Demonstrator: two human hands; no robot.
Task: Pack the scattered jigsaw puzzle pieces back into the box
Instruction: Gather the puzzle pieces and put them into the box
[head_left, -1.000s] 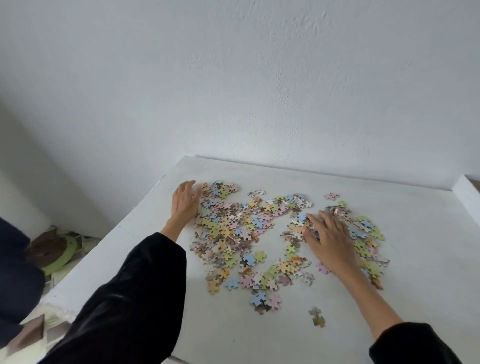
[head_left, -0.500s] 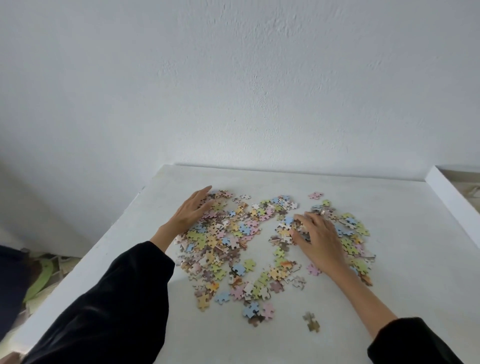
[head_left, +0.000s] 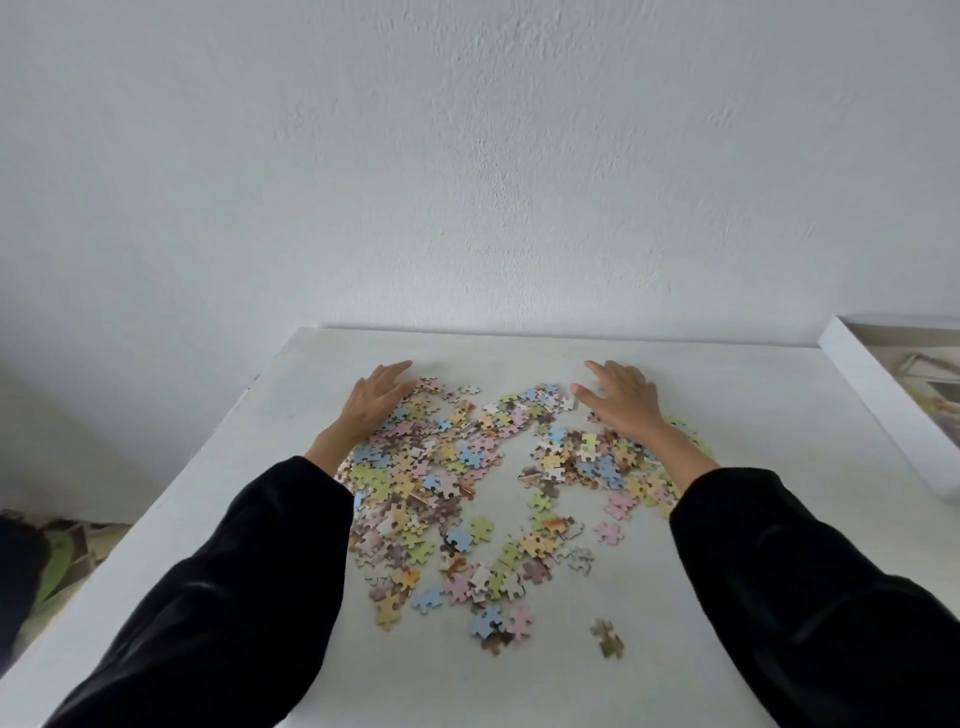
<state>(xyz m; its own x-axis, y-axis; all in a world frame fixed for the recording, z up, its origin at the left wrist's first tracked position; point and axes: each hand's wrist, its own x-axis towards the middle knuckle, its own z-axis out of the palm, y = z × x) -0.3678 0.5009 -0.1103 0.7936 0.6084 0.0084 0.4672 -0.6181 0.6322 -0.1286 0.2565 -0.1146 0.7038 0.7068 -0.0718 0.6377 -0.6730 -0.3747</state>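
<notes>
While both hands, left hand (head_left: 375, 397) and right hand (head_left: 622, 397), lie flat and empty near the white surface's (head_left: 753, 405) far edge, bracketing the pastel cardboard jigsaw pieces (head_left: 467, 483), sweeping inward gathers best.

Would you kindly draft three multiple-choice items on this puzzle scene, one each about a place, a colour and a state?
1. Where is the left hand?
A. at the far left edge of the puzzle pieces
B. hanging off the table
C. at the near edge of the table
2. What colour are the sleeves?
A. white
B. black
C. red
3. How is the right hand shaped?
A. clenched in a fist
B. pinching one piece in the air
C. open, fingers extended

Answers: 1 A, it lies at the spread's far left corner; 2 B, both forearms are covered in black; 3 C, its fingers lie spread at the far right of the pieces.
</notes>
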